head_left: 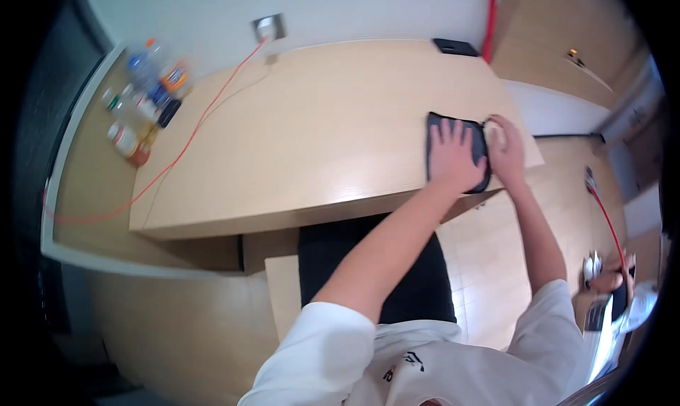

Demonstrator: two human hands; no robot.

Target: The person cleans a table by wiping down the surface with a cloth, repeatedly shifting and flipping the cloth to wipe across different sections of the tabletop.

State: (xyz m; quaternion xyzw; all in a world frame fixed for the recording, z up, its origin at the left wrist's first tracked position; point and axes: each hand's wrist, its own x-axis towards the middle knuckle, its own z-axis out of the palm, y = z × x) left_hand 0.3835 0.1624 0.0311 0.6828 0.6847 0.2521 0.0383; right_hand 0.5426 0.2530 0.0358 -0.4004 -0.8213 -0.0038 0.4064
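Note:
A flat dark grey pouch [434, 149] with a black edge lies near the right end of the light wooden desk [304, 122]. My left hand [457, 154] is spread flat on top of it, fingers pointing to the far side. At the pouch's right edge is my right hand [506, 147], its fingers curled in towards the upper right corner. The small part between those fingers is too blurred to make out.
Several drink bottles [145, 101] stand at the desk's left end. A red cable [205, 115] runs across from a wall plug [267, 29]. A black flat object [455, 47] lies at the far right edge. Another red cable [605, 211] hangs at right.

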